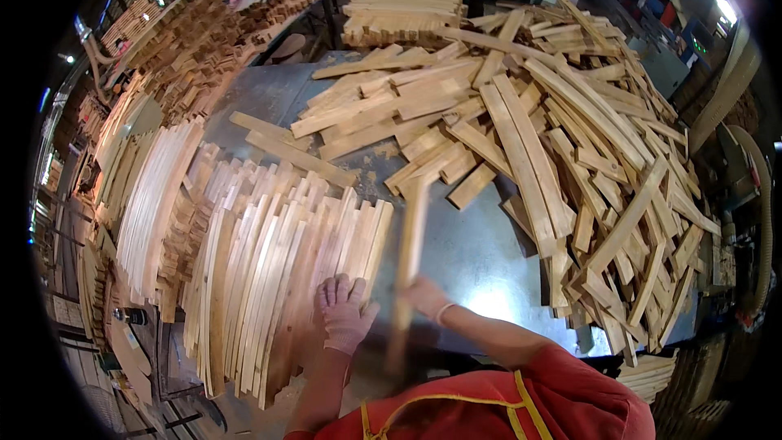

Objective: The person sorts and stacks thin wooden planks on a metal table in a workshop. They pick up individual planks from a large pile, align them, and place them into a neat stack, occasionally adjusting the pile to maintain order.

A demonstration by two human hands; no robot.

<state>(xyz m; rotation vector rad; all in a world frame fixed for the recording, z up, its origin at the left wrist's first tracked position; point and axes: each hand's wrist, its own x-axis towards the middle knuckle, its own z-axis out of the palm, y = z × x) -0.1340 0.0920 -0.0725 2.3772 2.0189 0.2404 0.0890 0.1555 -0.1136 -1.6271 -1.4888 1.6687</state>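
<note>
A wooden strip, smeared by motion, stands lengthwise in front of me, with my right hand closed around its lower part. My left hand, in a pale glove, lies with its fingers stretched over the near right end of a row of upright-set wooden strips. These strips are packed side by side on the metal table. A narrow gap separates the held strip from the row.
Loose wooden boards lie jumbled across the right and far side of the table. A neat stack of boards stands at the back. More stacked strips line the left. Two loose boards lie beyond the row.
</note>
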